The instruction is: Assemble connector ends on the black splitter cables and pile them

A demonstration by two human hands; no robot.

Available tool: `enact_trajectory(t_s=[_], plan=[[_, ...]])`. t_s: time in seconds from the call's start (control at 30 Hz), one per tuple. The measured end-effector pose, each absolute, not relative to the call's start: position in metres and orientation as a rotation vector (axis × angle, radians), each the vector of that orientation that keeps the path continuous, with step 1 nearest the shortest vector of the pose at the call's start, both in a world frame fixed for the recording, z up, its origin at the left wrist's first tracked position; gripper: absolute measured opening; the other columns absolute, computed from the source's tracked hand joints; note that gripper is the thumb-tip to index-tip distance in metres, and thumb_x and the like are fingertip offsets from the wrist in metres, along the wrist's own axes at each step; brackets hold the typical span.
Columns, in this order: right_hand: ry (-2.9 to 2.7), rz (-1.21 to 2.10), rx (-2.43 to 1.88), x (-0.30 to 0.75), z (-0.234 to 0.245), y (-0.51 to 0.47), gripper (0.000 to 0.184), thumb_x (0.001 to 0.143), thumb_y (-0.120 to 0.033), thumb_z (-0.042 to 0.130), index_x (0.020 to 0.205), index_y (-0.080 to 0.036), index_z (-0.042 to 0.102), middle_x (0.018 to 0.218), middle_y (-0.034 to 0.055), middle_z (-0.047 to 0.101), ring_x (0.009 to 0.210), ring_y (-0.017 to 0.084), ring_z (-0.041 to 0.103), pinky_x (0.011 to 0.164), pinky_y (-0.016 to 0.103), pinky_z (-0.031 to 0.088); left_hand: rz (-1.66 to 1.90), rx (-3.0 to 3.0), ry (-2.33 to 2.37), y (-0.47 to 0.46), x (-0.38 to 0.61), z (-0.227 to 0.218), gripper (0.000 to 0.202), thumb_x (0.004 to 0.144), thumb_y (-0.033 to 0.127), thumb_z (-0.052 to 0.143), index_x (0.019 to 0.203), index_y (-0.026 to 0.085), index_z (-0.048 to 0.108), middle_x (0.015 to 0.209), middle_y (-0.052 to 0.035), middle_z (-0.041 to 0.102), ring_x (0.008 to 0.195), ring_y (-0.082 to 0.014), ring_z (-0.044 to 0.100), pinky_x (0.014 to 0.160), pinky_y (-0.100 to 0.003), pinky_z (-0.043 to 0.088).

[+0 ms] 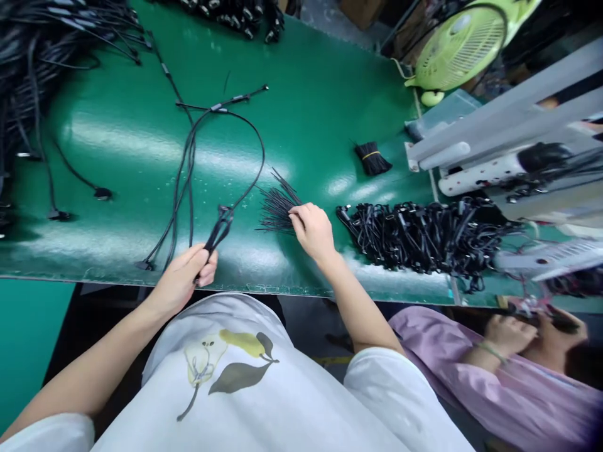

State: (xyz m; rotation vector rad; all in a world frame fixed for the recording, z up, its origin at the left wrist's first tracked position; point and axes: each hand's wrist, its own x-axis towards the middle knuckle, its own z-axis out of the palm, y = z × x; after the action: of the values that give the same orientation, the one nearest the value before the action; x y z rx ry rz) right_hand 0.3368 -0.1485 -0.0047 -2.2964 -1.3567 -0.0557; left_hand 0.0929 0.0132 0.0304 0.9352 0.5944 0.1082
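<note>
My left hand [192, 267] is closed around a black cable [220, 229] folded into a short looped bundle, near the front edge of the green table. One length of that cable arcs up and away to the right. My right hand [313, 231] pinches at the right end of a loose fan of thin black twist ties [277, 207]; its fingertips partly hide what they grip. More black cables [191, 150] lie stretched out beyond my left hand, with small grey labels and connectors at their ends. A banded bundle of black ties [373, 158] rests farther to the right.
A large heap of black cables [61, 56] fills the far left. Coiled cables [414, 238] form a row at the right. A green fan [461, 47] and white metal bars [509, 100] stand beyond. A co-worker's hands [511, 336] are at the lower right.
</note>
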Motion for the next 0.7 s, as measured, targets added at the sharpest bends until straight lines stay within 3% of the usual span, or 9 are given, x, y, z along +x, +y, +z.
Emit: enact_trajectory(t_s=[0.17,0.23,0.33,0.5,0.57,0.63,0.7], plan=[[-1.162,0.477,-1.835,0.256,0.006,-0.114,0.018,0.095,-0.027,0.051,0.09,-0.018,0.065,0.084,0.0022,0.066,0.075,0.014,0.058,0.068,0.025,0.043,0.142,1.01,0.571,0.004,0.109,0.023,0.031,0.09,0.043,0.056,0.104,0.016,0.054,0.06,0.0073,0.039,0.05,-0.0067,0.035,0.049,-0.02,0.028],[-1.176,0.543,-1.773,0.232,0.007,-0.105,0.019,0.095,-0.027,0.05,0.09,-0.017,0.065,0.08,0.001,0.063,0.071,0.012,0.056,0.065,0.023,0.042,0.151,1.042,0.566,0.006,0.11,0.02,0.033,0.091,0.043,0.054,0.11,0.017,0.051,0.061,0.0079,0.038,0.05,-0.0071,0.034,0.05,-0.02,0.028],[-1.385,0.341,-1.849,0.219,0.009,-0.098,0.021,0.097,-0.025,0.046,0.091,-0.016,0.064,0.079,0.0025,0.061,0.072,0.013,0.054,0.068,0.024,0.041,0.181,1.233,0.547,0.012,0.105,0.017,0.028,0.094,0.042,0.046,0.104,0.017,0.054,0.062,0.0066,0.039,0.052,-0.0084,0.036,0.052,-0.022,0.03],[-2.028,-0.404,-1.903,0.228,0.023,-0.095,0.024,0.098,-0.017,0.041,0.09,-0.015,0.064,0.073,0.0043,0.06,0.067,0.016,0.05,0.066,0.031,0.036,0.315,1.838,0.659,0.019,0.1,0.013,0.026,0.096,0.034,0.037,0.079,0.019,0.051,0.064,0.0032,0.049,0.059,-0.0116,0.046,0.062,-0.025,0.036],[-2.238,-0.583,-1.739,0.234,0.03,-0.091,0.025,0.097,-0.012,0.039,0.098,-0.013,0.064,0.089,0.0084,0.066,0.079,0.017,0.055,0.072,0.033,0.039,0.29,1.97,0.662,0.021,0.1,0.009,0.026,0.095,0.032,0.037,0.079,0.02,0.052,0.069,0.0007,0.055,0.065,-0.0144,0.052,0.067,-0.027,0.037],[-2.379,-0.641,-1.615,0.238,0.036,-0.087,0.027,0.096,-0.01,0.038,0.104,-0.011,0.063,0.114,0.0132,0.064,0.105,0.021,0.055,0.087,0.036,0.041,0.197,1.991,0.603,0.024,0.1,0.006,0.024,0.094,0.031,0.037,0.083,0.02,0.055,0.078,-0.0026,0.061,0.074,-0.0176,0.057,0.071,-0.028,0.039],[-2.456,-0.617,-1.615,0.239,0.042,-0.084,0.027,0.094,-0.011,0.038,0.102,-0.01,0.064,0.121,0.0154,0.062,0.117,0.026,0.051,0.099,0.042,0.038,0.136,1.929,0.538,0.026,0.099,0.008,0.022,0.092,0.031,0.039,0.088,0.021,0.057,0.087,-0.004,0.064,0.083,-0.0194,0.059,0.075,-0.029,0.041]])
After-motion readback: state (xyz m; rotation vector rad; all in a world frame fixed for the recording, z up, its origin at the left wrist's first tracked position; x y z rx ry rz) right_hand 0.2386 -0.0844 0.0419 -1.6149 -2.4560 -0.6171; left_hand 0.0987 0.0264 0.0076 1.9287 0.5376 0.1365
